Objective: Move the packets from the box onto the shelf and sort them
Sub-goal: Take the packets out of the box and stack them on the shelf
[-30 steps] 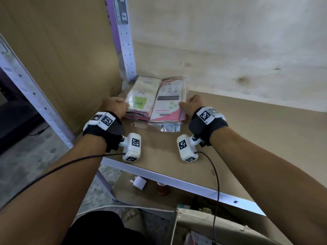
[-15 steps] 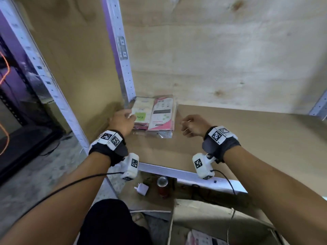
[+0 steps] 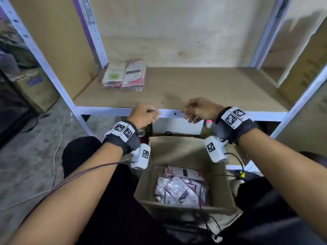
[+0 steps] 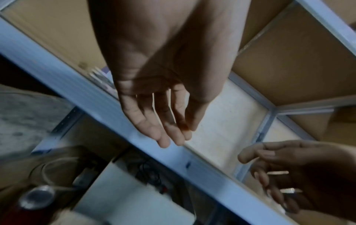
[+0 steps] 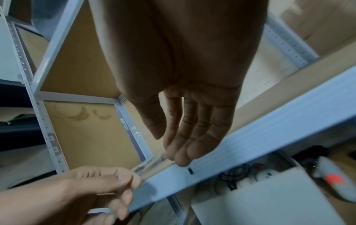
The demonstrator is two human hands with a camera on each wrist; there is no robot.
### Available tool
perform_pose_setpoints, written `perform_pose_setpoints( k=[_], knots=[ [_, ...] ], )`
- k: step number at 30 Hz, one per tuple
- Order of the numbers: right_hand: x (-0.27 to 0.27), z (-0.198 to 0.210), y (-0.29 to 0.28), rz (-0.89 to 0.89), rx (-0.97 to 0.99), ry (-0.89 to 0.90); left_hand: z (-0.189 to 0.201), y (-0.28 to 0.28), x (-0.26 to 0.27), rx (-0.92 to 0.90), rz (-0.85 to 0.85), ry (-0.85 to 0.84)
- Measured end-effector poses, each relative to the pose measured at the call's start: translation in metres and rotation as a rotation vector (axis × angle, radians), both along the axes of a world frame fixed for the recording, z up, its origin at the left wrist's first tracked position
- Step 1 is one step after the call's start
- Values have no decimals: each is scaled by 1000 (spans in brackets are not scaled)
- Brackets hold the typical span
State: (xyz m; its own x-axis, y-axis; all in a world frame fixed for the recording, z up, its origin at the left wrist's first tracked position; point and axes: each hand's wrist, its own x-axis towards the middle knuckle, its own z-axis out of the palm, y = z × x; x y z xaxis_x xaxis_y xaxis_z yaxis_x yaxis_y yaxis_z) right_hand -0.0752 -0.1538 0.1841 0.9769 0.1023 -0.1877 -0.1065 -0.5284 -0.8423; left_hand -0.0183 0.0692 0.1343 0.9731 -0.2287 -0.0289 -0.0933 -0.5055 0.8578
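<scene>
Two small stacks of flat packets lie side by side at the shelf board's back left corner, pink and white with a green patch on the left one. More packets lie loose in the open cardboard box below. My left hand and right hand hover empty over the shelf's front rail, fingers loosely curled. In the wrist views the left hand's fingers and the right hand's fingers hang relaxed and hold nothing.
White metal uprights frame the shelf bay. Under the shelf stand a white box and a can. A brown carton sits on the floor at left. Cables trail over the box and my dark-clothed legs.
Both hands let go of the packet stacks and drew back from the shelf's back left to its front rail. The view tilted down, showing the box.
</scene>
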Motion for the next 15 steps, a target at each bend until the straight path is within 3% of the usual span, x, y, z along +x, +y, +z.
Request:
perform_pose_setpoints(
  k=[6, 15],
  knots=[
    [-41, -68, -36, 14, -151, 125, -71, -33, -40, 146, -117, 161],
    [-39, -165, -48, -13, -160, 339, -155, -68, -38, 311, -246, 378]
  ],
)
